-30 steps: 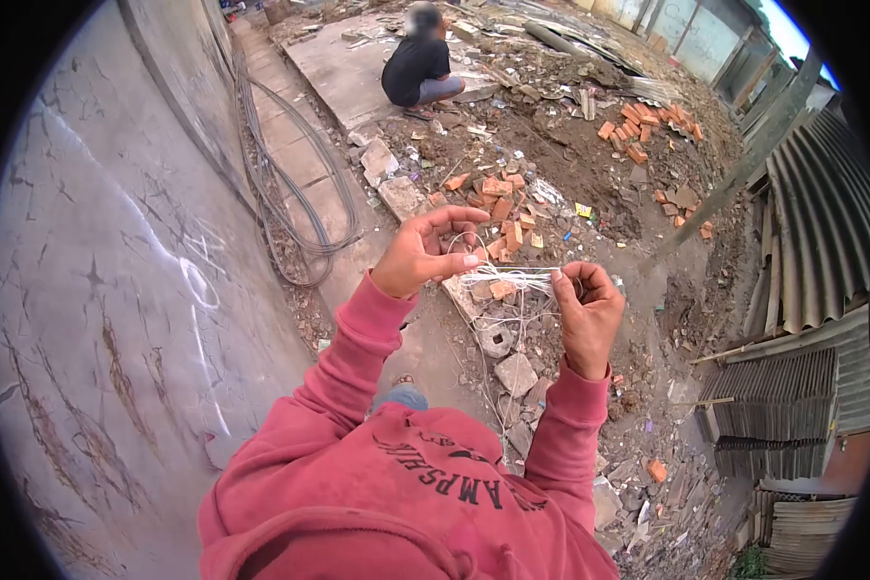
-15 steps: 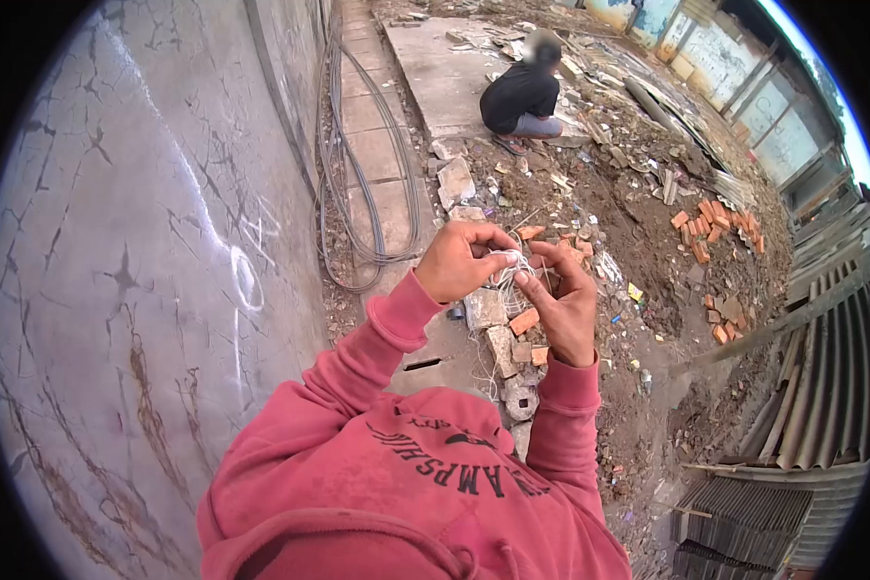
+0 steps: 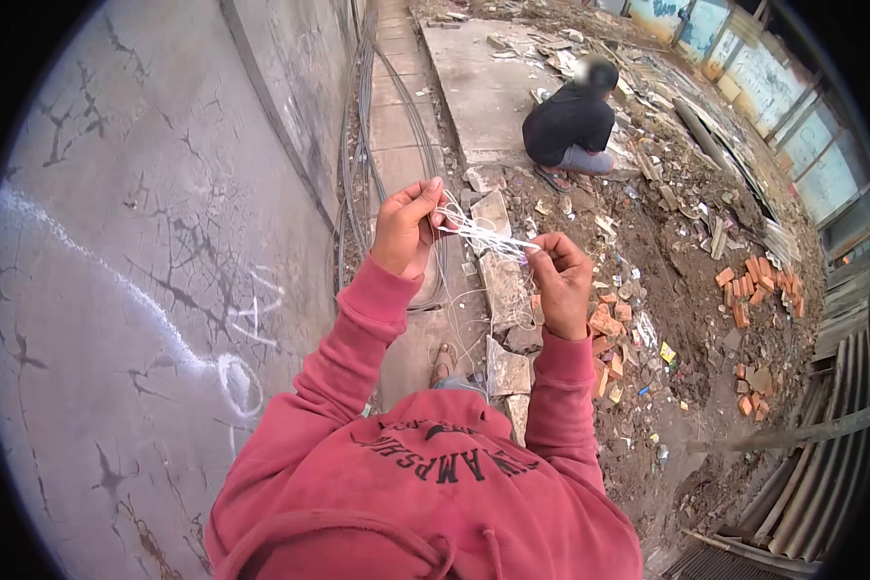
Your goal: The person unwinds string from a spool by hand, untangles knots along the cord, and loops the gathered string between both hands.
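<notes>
A tangled bundle of thin white string (image 3: 483, 235) stretches between my two hands in front of my chest. My left hand (image 3: 411, 227) pinches its left end between thumb and fingers. At the right end, my right hand (image 3: 563, 282) is closed on the strands with thumb against fingertips. Loose strands hang below the bundle toward the ground, where their ends are hard to follow.
A grey cracked wall (image 3: 164, 242) with chalk marks rises at left, with looped cables (image 3: 365, 145) along it. Broken concrete blocks (image 3: 506, 290) and orange bricks (image 3: 759, 285) lie at right. A person (image 3: 572, 121) squats ahead beside a concrete slab (image 3: 483, 87). Corrugated sheets (image 3: 822, 445) stand at lower right.
My hands have moved apart, the left one up and leftward, drawing the bunched string out into a stretched bundle. The view has shifted, and my foot now shows below.
</notes>
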Motion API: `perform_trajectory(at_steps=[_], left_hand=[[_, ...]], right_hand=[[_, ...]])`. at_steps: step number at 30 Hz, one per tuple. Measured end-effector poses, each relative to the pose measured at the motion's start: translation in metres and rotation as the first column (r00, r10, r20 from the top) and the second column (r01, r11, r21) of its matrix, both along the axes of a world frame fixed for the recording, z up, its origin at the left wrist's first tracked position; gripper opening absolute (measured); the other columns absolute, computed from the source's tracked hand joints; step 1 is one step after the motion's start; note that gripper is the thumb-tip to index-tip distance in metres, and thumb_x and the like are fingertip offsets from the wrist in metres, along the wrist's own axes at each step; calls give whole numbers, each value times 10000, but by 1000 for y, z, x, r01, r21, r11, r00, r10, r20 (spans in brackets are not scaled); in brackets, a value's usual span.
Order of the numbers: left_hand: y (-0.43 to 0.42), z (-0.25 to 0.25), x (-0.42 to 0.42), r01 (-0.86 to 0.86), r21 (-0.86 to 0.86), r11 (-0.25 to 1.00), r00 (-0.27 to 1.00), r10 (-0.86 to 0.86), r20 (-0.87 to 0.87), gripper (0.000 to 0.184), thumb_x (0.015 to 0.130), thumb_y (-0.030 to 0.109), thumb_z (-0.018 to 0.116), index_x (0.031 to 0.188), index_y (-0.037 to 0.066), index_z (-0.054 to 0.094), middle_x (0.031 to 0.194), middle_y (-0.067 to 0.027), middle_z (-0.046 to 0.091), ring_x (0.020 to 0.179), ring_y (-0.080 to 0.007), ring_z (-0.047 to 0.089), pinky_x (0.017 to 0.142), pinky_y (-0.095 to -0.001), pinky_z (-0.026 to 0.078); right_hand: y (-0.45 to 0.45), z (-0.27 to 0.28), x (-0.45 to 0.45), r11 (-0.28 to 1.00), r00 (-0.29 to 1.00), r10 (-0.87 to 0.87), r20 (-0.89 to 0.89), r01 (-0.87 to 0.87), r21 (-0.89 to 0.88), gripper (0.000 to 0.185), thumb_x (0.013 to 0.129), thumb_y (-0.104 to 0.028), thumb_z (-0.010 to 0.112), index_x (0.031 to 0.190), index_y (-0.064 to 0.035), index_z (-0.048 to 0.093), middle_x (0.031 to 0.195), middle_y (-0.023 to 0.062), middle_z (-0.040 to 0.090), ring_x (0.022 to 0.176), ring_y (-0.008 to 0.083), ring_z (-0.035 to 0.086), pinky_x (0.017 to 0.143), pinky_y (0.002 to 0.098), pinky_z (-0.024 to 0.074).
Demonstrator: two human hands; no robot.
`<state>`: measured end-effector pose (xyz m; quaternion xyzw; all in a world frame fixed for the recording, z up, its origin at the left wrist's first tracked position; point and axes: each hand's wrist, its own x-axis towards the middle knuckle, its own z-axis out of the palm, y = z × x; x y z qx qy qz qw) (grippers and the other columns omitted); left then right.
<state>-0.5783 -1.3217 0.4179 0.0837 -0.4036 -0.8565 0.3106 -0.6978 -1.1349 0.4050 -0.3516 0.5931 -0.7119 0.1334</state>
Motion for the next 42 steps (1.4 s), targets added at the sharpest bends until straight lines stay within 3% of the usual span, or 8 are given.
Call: perform_trajectory(at_steps=[6, 10, 15, 17, 23, 29, 40, 42], left_hand=[[-110, 32, -87, 9, 106, 994, 998, -3, -59, 106, 923, 120, 602, 988, 66, 538, 981, -110, 664, 555, -72, 522, 415, -176, 384], [-158, 50, -137, 53, -61, 997, 997, -56, -50, 186, 910, 115, 618, 1050, 65, 505, 1203, -161, 626, 537, -53, 514, 393, -160, 350], [-216, 51, -202, 152, -108, 982, 984, -160, -76, 253, 936, 104, 577, 1152, 17, 479, 1330, -203, 520, 542, -58, 535, 455, -145, 434], [-256, 50, -221, 209, -205, 956, 971, -228, -73, 371, 913, 127, 614, 1216, -18, 454, 1389, -224, 454, 548, -74, 559, 459, -158, 456], [-393, 20, -298, 234, -324, 917, 972, -219, 82, 439, 844, 52, 661, 1237, -14, 477, 1305, -207, 543, 623, -102, 634, 455, -169, 454], [-590, -32, -425, 0, -622, 783, 954, 187, 236, 343, 798, -88, 623, 1128, 4, 615, 1001, -78, 694, 823, -53, 631, 676, -200, 493], [-836, 30, -558, -203, -960, 195, 715, 699, -9, 149, 821, 16, 665, 955, 58, 715, 843, -25, 672, 610, -47, 547, 540, -200, 425], [-895, 17, -590, -258, -902, 347, 725, 686, 56, 105, 853, 39, 651, 951, 30, 689, 807, -33, 660, 606, -54, 551, 546, -206, 440]], right_hand=[[-109, 30, -116, 874, 919, 219, 327, -36, -484, 73, 889, -50, 568, 836, -12, 601, 628, -30, 488, 521, 27, 382, 475, 186, 284], [-180, 57, -157, 991, 982, 134, 131, -130, -41, 128, 900, -127, 650, 941, -6, 647, 731, -22, 563, 616, 4, 413, 510, 175, 293], [-278, 39, -197, 938, 939, 332, -90, -339, -78, 139, 890, -137, 680, 955, -15, 659, 693, -30, 590, 536, -8, 415, 481, 159, 292], [-302, 33, -226, 906, 864, 420, 277, -415, -80, 106, 889, -115, 667, 909, -14, 640, 679, -25, 580, 500, -2, 413, 446, 165, 287], [-407, 5, -339, 969, 912, 35, 409, 68, -236, 36, 893, -51, 611, 885, -19, 597, 623, -44, 498, 475, 3, 366, 409, 176, 257], [-566, 5, -449, 983, 979, 101, 175, -71, -170, 114, 915, -99, 616, 845, -11, 599, 674, 10, 559, 511, 41, 448, 430, 177, 272], [-757, 17, -587, 997, 966, 66, 250, -76, 30, 83, 914, -98, 623, 914, -21, 594, 646, -11, 572, 495, 18, 458, 426, 168, 258], [-796, 5, -612, 988, 954, 112, 280, -137, 73, 118, 891, -84, 652, 970, -1, 622, 679, -2, 620, 520, 12, 471, 450, 167, 278]])
